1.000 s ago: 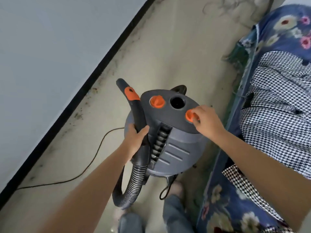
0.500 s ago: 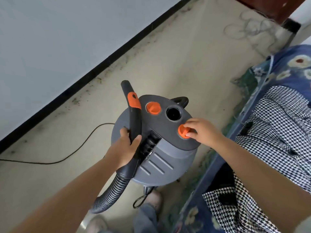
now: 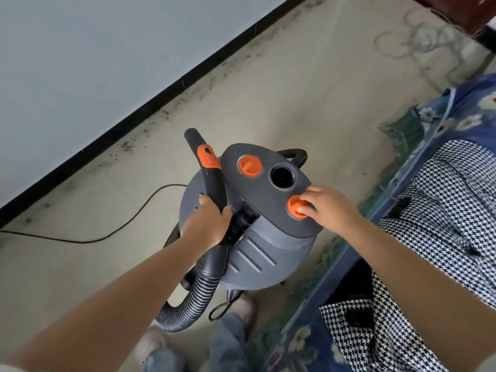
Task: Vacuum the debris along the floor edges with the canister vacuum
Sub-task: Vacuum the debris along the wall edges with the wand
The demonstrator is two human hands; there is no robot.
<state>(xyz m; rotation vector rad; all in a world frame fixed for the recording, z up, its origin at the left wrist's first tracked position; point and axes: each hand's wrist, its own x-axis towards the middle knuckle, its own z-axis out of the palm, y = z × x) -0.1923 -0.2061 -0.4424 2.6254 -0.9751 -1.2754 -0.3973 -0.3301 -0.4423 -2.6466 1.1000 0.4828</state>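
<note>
A grey canister vacuum (image 3: 268, 253) stands on the floor in front of me. My left hand (image 3: 206, 224) grips its black wand handle (image 3: 212, 181), which has an orange slider; the ribbed hose (image 3: 193, 302) loops down below. My right hand (image 3: 330, 208) pinches the orange knob (image 3: 295, 206) on the right of the lid. A second orange knob (image 3: 249, 165) and an open round port (image 3: 282, 177) sit farther back on the lid. Dark debris (image 3: 128, 147) lies scattered along the black baseboard (image 3: 150, 106).
A black power cord (image 3: 126, 224) runs left across the beige floor. A bed with floral sheet (image 3: 451, 119) and houndstooth cloth (image 3: 451, 200) borders the right. More debris lies at the bed's edge (image 3: 324, 253). My feet (image 3: 241, 310) stand below the vacuum.
The view has swung so the wall and baseboard sit farther left and more floor shows. Both hands keep their hold on the wand handle and the orange knob.
</note>
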